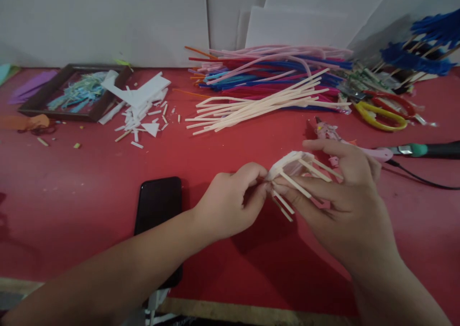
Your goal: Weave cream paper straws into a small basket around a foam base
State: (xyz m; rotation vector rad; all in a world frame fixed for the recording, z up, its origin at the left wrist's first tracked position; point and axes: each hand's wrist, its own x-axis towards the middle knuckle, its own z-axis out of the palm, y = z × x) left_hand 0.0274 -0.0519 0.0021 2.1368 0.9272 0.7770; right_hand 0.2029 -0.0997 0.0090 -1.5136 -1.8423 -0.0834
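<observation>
A small white round piece (287, 161) with several pale sticks jutting from it is held up above the red table, tilted toward me. My left hand (233, 196) pinches its left edge between thumb and forefinger. From the right, my right hand (345, 196) grips the same stick-and-board piece, its thumb and fingers in among the sticks. The fingertips of both hands meet near the lower left edge, and what lies between them there is hidden. Beyond the hands lies a bundle of cream sticks (251, 106).
Colourful pipe cleaners (266, 67) lie at the back. To the right are scissors (383, 118) and a pink glue gun (373, 152) with a black cord. White scraps (140, 101) and a dark frame (57, 115) sit at left. A black phone (158, 204) is under my left forearm.
</observation>
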